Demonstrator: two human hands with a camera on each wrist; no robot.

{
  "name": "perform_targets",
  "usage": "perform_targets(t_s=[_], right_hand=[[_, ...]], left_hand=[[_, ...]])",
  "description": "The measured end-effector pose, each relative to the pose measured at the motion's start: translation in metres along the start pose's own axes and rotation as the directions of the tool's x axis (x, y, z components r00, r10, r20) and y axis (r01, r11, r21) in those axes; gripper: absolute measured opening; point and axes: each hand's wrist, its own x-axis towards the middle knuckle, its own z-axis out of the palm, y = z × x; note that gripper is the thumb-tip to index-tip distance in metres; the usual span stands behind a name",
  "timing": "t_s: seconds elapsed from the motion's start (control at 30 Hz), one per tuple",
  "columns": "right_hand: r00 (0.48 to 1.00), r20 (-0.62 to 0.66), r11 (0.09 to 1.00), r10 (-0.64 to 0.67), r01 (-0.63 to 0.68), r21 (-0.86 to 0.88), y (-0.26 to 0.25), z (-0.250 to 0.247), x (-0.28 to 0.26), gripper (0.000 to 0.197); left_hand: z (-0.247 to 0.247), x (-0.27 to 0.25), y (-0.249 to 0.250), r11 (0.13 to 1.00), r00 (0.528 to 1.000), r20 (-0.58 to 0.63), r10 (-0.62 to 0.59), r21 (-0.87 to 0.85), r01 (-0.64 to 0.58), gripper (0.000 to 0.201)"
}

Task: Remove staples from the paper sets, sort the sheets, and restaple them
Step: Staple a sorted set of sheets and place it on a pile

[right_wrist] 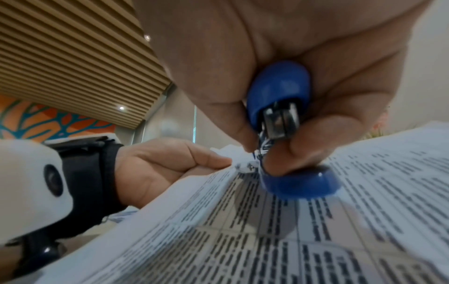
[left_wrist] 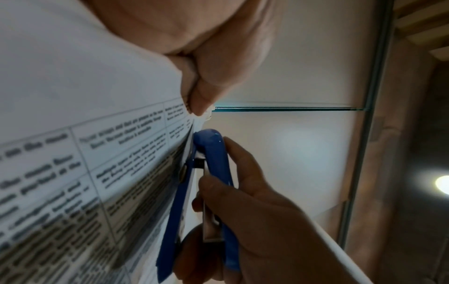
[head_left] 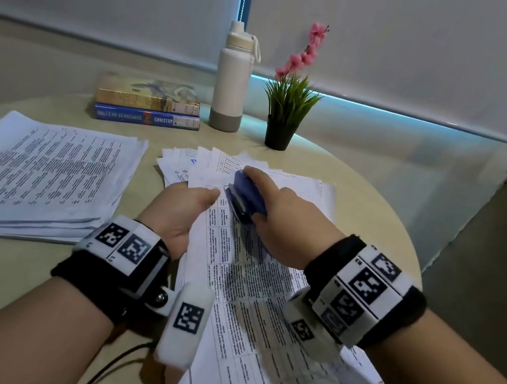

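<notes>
The printed paper set with ruled tables (head_left: pixel 248 292), nearest of all, lies slanted across the round pale wooden bench (head_left: pixel 6 300) between the two forearms, its near edge by the wrists and its far top corner up at the fingers.

Well to the left of the fingers rests a thick stack of white printed sheets (head_left: pixel 41 175), squared up and flat on the bench. Beyond it, far from the fingers, two books lie one on the other: a tan illustrated book (head_left: pixel 149 95) on top of a blue-spined book (head_left: pixel 146 118).

The left hand (head_left: pixel 179 212) holds the top corner of the paper set, thumb above and fingers (left_wrist: pixel 206 92) underneath, curled so that they pinch the sheets and lift that corner a little off the pile. Just right of it, almost touching, the right hand (head_left: pixel 287 221) grips a small blue plastic stapler with a metal core (head_left: pixel 245 199), fingers (right_wrist: pixel 313 138) wrapped round it. The stapler's mouth sits on the pinched corner, its blue base under the sheets' edge; whether a staple is there is too blurred to tell.

Under and beyond both hands fans a loose spread of white sheets (head_left: pixel 300 185). Past the fingers stand a cream metal bottle with a grey base (head_left: pixel 230 86) and, right of it, a small green plant with pink flowers in a black pot (head_left: pixel 289 106).
</notes>
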Motion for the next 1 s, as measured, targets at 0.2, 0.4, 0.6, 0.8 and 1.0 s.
perform_targets(t_s=[0.2, 0.4, 0.6, 0.8, 1.0], right_hand=[[0.999, 0.015, 0.999, 0.033, -0.033, -0.006, -0.003, 0.007, 0.002, 0.066], [0.996, 0.034, 0.997, 0.079, -0.079, -0.004, -0.006, 0.014, 0.014, 0.060], [0.996, 0.036, 0.997, 0.076, -0.075, -0.021, -0.012, 0.010, 0.020, 0.043], [0.993, 0.029, 0.992, 0.114, -0.116, 0.051, -0.008, 0.013, 0.035, 0.065], [0.997, -0.016, 0.997, 0.080, -0.080, 0.022, -0.011, 0.015, 0.041, 0.061]], left_hand=[[0.001, 0.001, -0.001, 0.999, 0.996, -0.081, 0.037, 0.026, -0.035, 0.025], [0.001, 0.003, -0.004, 0.999, 0.996, -0.086, 0.033, 0.040, -0.029, 0.027], [-0.002, 0.005, -0.004, 0.997, 0.991, -0.121, 0.060, 0.062, -0.052, 0.025], [0.001, 0.005, -0.006, 0.992, 0.991, -0.095, 0.093, 0.100, -0.083, 0.024], [0.001, 0.003, -0.004, 0.991, 0.990, -0.087, 0.107, 0.087, -0.099, 0.027]])
